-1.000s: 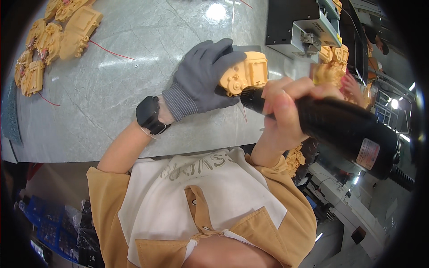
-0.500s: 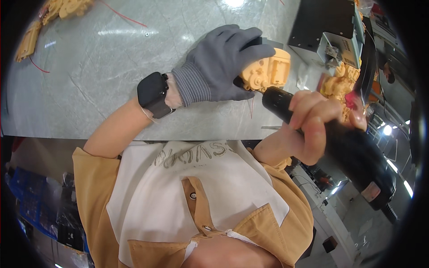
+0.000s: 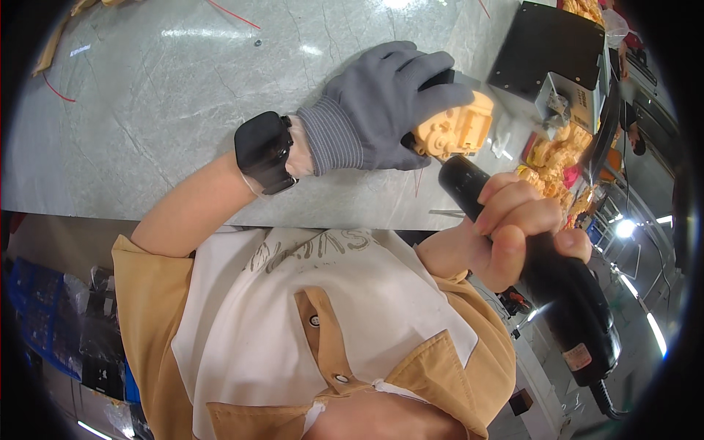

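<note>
A grey table point(image 3: 169, 132) spreads beneath the work, with a black box point(image 3: 546, 48) toward its far right. On the near right is my black corded tool point(image 3: 576, 304) — my bare right hand point(image 3: 517, 220) wraps its front half. My gloved left hand point(image 3: 396, 106) curls firmly around the orange casing point(image 3: 458, 130), just left of the tool's nose. I'd judge I'm working the tool at the casing; whether they touch, I cannot tell. Next calls for steady alignment.

I hold my gloved left hand point(image 3: 389, 110) back upward, fingers point(image 3: 449, 96) curled, its forearm point(image 3: 202, 202) slanting up from lower left; my bare right hand point(image 3: 524, 216) is wrapped in a grip.
</note>
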### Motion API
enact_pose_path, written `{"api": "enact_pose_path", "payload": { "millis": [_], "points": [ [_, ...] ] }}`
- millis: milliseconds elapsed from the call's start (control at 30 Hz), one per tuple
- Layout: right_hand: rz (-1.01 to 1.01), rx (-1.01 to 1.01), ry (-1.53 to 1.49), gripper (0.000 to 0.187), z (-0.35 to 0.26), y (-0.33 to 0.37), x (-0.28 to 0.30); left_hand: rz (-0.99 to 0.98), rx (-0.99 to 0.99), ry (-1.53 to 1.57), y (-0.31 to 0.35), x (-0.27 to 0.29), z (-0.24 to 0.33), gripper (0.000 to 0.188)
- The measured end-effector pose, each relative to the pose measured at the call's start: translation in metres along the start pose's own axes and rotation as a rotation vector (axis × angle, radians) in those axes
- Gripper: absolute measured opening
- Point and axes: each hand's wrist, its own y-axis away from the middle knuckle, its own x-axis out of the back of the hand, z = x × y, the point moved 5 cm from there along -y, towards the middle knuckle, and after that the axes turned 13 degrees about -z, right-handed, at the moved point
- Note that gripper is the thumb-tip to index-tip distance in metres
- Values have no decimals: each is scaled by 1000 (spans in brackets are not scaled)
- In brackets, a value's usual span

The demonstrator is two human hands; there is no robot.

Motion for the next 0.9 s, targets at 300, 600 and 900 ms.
{"api": "enact_pose_path", "payload": {
  "millis": [300,600,900],
  "points": [
    [210,22,-5,40,-1,8,13,-52,-71,-12,-12,5,15,76],
    [928,198,259,40,-1,8,198,-104,-40,-75,-16,8,22,74],
    [886,110,278,32,18,-4,190,-129,-40,-73,-16,5,21,76]
  ]
}}
